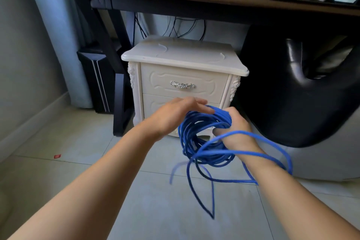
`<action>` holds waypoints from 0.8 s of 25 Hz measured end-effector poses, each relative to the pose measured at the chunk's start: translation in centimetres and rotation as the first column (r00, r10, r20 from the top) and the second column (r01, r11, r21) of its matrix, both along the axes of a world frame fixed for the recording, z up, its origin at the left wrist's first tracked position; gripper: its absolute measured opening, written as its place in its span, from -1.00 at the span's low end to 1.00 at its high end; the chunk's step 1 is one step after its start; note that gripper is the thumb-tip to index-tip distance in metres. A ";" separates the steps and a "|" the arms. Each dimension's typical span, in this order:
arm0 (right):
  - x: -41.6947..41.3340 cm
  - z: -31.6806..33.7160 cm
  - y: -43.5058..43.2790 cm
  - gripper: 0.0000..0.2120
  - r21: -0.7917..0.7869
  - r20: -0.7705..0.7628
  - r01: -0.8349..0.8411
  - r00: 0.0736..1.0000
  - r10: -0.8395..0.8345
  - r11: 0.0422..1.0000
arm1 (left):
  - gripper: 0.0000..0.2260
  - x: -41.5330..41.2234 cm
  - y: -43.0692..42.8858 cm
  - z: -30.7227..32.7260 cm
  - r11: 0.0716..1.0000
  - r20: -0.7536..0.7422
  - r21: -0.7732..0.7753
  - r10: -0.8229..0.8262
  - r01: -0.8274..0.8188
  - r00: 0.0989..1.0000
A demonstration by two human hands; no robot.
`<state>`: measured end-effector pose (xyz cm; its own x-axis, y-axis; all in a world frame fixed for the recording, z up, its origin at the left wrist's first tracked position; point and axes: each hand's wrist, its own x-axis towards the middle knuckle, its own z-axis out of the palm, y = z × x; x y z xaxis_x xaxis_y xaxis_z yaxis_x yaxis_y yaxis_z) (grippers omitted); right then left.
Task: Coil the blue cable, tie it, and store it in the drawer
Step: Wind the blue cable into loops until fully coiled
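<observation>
While clamped in curled right hand fingers, hangs as upright blue cable coil, long axis vertical, loose loops pointing down; touched on top by straight, joined left hand fingers.

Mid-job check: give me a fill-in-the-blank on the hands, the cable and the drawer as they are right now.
1. The right hand grips the coiled blue cable; the left hand has fingers that are ___, not curled.
2. A loose strand of it crosses the right ___.
3. On the nightstand, the upper drawer is ___.
Missing words: straight; wrist; closed.
</observation>
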<state>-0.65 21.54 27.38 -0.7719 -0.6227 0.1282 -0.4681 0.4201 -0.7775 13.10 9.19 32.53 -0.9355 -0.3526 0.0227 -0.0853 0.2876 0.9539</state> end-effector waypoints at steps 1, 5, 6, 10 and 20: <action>0.1 0.2 -0.2 -0.70 -0.021 -0.007 0.013 1.000 -0.013 1.000 | -0.47 -0.1 -0.4 -0.5 0.991 -0.030 -0.121 0.062 -0.065 0.998; 0.7 0.4 -0.7 -0.65 -0.024 -0.063 -0.084 0.995 0.082 0.996 | -0.14 -0.7 -0.8 -2.7 0.948 0.110 -0.310 -0.040 0.073 0.993; 0.7 0.4 -0.8 -0.66 -0.010 -0.083 -0.110 0.991 0.108 0.994 | -0.15 -0.9 -0.8 -2.8 0.956 0.117 -0.284 -0.046 0.078 0.992; 0.7 0.4 -1.0 -0.69 0.093 -0.234 -0.118 0.963 0.137 0.989 | -0.22 -1.1 -1.0 -2.4 0.998 0.098 -0.037 -0.054 0.057 0.994; 1.5 0.0 -2.1 -0.58 0.036 -0.387 -0.236 0.893 0.232 0.971 | -0.82 -1.6 -1.7 -4.9 0.790 -0.004 -0.576 0.255 -0.211 0.967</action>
<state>0.84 19.47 27.40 -0.4926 -0.7760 0.3941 -0.8155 0.2533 -0.5204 11.45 7.54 27.66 -0.8334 -0.5045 0.2256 -0.2800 0.7374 0.6147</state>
